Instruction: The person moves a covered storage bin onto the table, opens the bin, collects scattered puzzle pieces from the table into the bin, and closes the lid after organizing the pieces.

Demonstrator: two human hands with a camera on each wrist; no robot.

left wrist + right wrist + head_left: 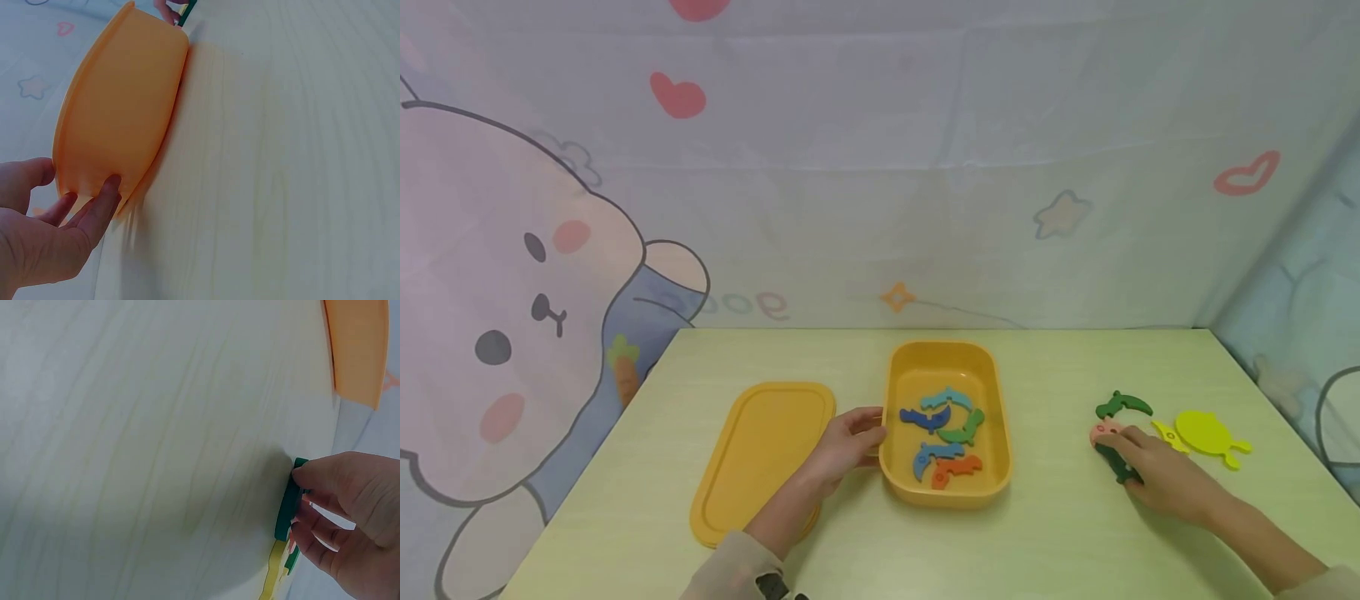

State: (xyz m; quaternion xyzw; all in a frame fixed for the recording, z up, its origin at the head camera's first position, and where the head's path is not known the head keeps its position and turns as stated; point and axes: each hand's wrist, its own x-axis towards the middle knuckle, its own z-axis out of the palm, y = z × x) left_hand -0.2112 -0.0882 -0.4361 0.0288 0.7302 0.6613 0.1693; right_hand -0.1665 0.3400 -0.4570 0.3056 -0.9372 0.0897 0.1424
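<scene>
My left hand (847, 450) is at the left side of a yellow plastic box (1002, 433), relaxed fingers touching its outer wall, which also shows in the left wrist view as an orange-looking wall (125, 100). Several animal-shaped pieces lie inside, among them a dark blue piece (927, 418) and an orange piece (956, 470). On the right, my right hand (1168, 475) pinches a dark green animal-shaped piece (289, 506) between thumb and fingers, close over the table. Just by the fingertips is a pink piece (1103, 430), partly covered by the hand.
A yellow lid (760, 458) lies flat left of the box, partly under the left forearm. Near the right hand lie a green curved piece (1123, 405), a small yellow piece (1170, 436) and a bright yellow round piece (1206, 432). A printed cloth (850, 167) hangs behind the table.
</scene>
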